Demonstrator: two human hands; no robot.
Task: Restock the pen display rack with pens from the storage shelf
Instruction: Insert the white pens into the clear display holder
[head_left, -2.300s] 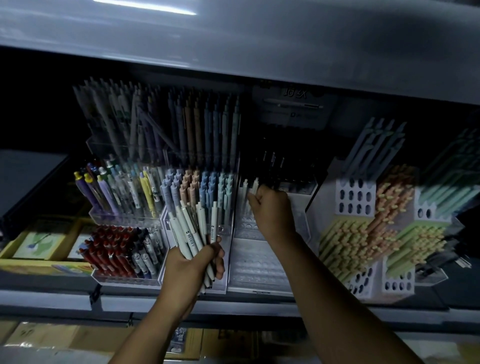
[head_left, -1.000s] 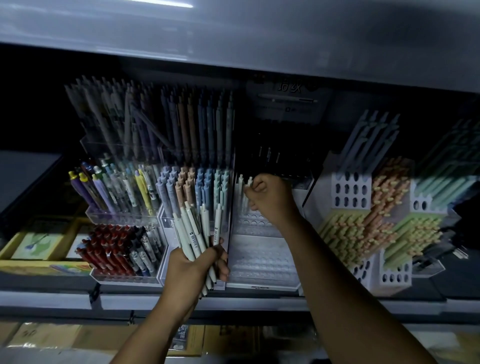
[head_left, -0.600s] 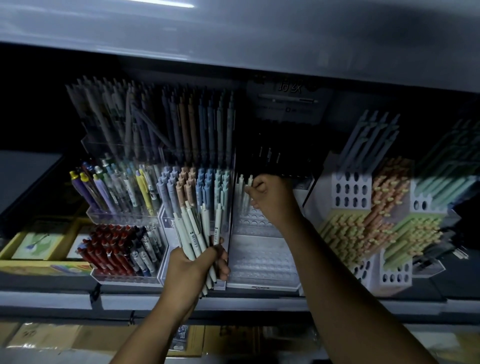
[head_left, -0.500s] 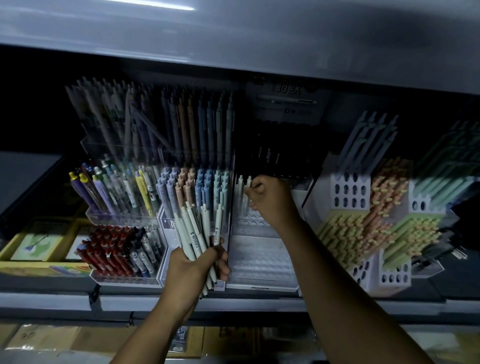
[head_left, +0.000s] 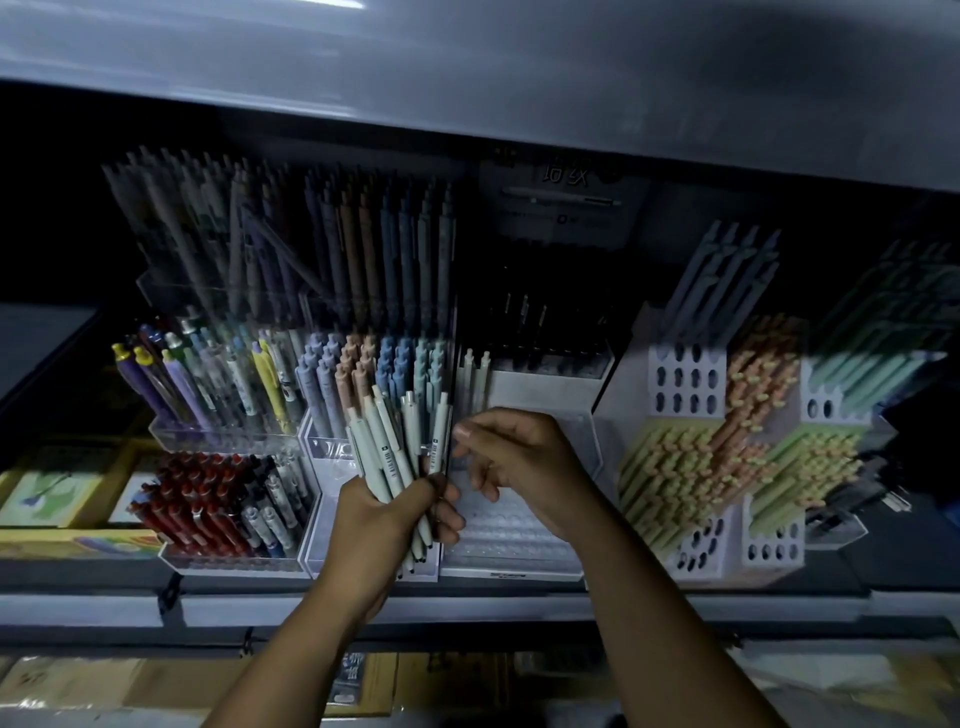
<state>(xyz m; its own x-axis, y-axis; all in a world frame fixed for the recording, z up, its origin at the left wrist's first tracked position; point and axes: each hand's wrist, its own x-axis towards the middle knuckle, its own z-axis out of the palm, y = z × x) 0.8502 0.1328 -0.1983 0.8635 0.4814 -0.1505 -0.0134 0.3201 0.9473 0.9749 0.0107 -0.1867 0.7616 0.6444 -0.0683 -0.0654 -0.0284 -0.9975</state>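
1. While your left hand (head_left: 387, 512) grips the bundle of pale pens (head_left: 395, 441) round its lower part, the bundle stands in front of the shelf, just left of the white display rack (head_left: 511, 535).
2. Bundle, long axis: near upright in this view. The clicker ends fan up and away from you, and the tips point down past your left wrist.
3. Right hand (head_left: 524, 467): holds nothing, its fingers loosely curled. It hovers over the middle rows of the rack, with its thumb tip just beside the rightmost pen of the bundle.
4. Display rack: a stepped tray of small sockets, mostly unfilled. Two pale pens (head_left: 476, 374) stand in its back row at the left. Dark pens sit above them, too dim to count.
5. Deciding relation: the bundle lies to the left of your right hand and the open sockets lie directly beneath it. That hand is therefore the nearer one for both the pick and the placing. Judged next step: pinch the rightmost pen near its top, draw it up along its own axis, and seat it tip-down beside the two standing pens.
6. Neighbours: pastel pens (head_left: 374, 369) to the rack's left and the honeycomb holders (head_left: 685, 384) to its right.
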